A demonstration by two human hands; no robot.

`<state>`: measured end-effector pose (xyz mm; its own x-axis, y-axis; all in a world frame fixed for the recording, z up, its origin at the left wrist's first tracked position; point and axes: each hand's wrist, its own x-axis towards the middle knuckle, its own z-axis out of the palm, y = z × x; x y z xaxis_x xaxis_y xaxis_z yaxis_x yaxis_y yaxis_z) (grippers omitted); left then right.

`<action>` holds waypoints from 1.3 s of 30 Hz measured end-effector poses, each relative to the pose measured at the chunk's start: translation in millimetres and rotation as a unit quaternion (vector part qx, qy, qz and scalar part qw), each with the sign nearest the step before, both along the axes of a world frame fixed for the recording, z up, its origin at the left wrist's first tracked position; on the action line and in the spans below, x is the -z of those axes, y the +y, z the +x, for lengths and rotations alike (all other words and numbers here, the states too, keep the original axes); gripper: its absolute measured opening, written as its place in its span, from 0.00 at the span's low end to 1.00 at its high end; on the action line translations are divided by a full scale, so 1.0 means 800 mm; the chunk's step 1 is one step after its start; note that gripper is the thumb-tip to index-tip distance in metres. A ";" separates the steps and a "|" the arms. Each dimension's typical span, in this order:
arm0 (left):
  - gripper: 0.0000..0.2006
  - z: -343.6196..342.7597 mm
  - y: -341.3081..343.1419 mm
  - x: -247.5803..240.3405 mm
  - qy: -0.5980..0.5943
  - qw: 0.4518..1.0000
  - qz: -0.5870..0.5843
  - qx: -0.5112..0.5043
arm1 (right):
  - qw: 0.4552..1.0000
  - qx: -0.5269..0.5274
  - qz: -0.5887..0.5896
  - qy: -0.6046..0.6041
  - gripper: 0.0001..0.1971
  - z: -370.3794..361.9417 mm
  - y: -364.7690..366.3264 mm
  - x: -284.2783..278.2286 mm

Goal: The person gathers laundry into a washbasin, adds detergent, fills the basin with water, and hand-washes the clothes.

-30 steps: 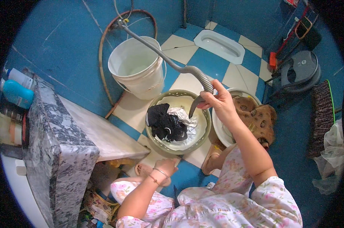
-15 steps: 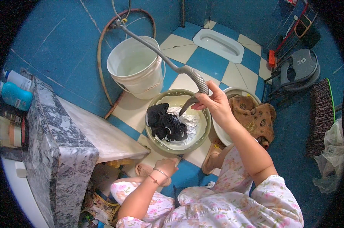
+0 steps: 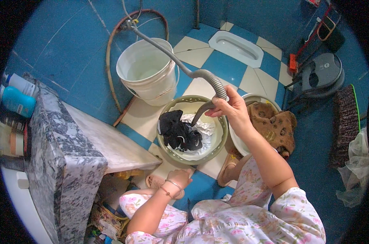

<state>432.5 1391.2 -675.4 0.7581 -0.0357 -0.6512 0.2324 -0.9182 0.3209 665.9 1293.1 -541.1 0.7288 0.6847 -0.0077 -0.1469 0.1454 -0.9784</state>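
My right hand [image 3: 232, 109] is closed around a ribbed grey hose [image 3: 211, 81], near its end. The hose's narrow end points down into a green basin [image 3: 163, 147] with a perforated rim, in front of me. Inside the basin a black garment [image 3: 177, 132] with thin white trim lies bunched on white cloth [image 3: 204, 128]. The hose tip is just over the black garment; whether it touches cannot be made out. My left hand [image 3: 179, 179] is curled closed by my left knee, on the near side of the basin, with nothing visible in it.
A white bucket [image 3: 154, 91] of water stands beyond the basin. Right of it, brown patterned cloth [image 3: 276, 126] hangs over a white basin [image 3: 237, 142]. A marble ledge [image 3: 70, 134] borders the left. A squat toilet [image 3: 237, 49], grey folding stool [image 3: 320, 75] and broom [image 3: 344, 122] lie farther off.
The black garment and white cloth have shifted slightly in the basin, and the black garment looks less shiny. Both hands keep nearly the same pose, the right still on the hose.
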 end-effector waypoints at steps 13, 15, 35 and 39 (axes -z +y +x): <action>0.21 -0.003 -0.002 0.000 -0.019 1.000 -0.003 0.000 | 0.985 -0.038 0.163 0.043 0.10 -0.027 0.031 0.011; 0.22 -0.003 -0.002 0.001 -0.028 1.000 -0.005 0.000 | 0.984 -0.041 0.164 0.046 0.10 -0.028 0.032 0.011; 0.21 -0.004 0.000 -0.001 -0.025 1.000 -0.005 0.006 | 1.000 -0.019 0.013 0.020 0.11 -0.019 0.019 0.006; 0.21 -0.001 -0.002 -0.002 -0.022 1.000 -0.002 0.003 | 1.000 -0.009 0.019 0.014 0.11 -0.012 0.015 0.012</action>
